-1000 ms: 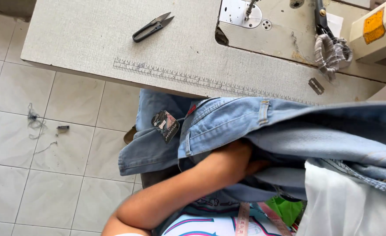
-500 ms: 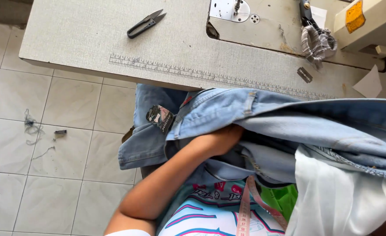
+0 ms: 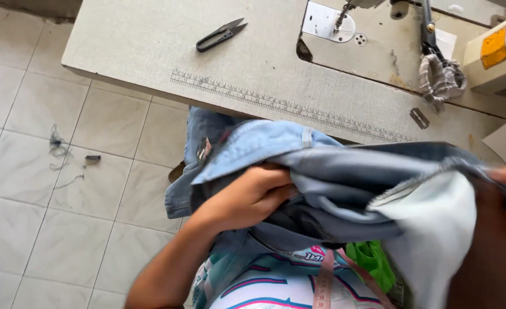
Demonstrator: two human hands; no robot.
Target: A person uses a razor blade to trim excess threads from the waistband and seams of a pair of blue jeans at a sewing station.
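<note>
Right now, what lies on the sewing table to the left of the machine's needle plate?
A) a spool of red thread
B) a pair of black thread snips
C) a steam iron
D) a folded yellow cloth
B: a pair of black thread snips lies on the grey table, left of the metal needle plate, apart from both hands, which grip the denim garment.

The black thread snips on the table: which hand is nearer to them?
Left. The left hand grips the denim garment below the thread snips; the right hand is at the far right edge.
</note>
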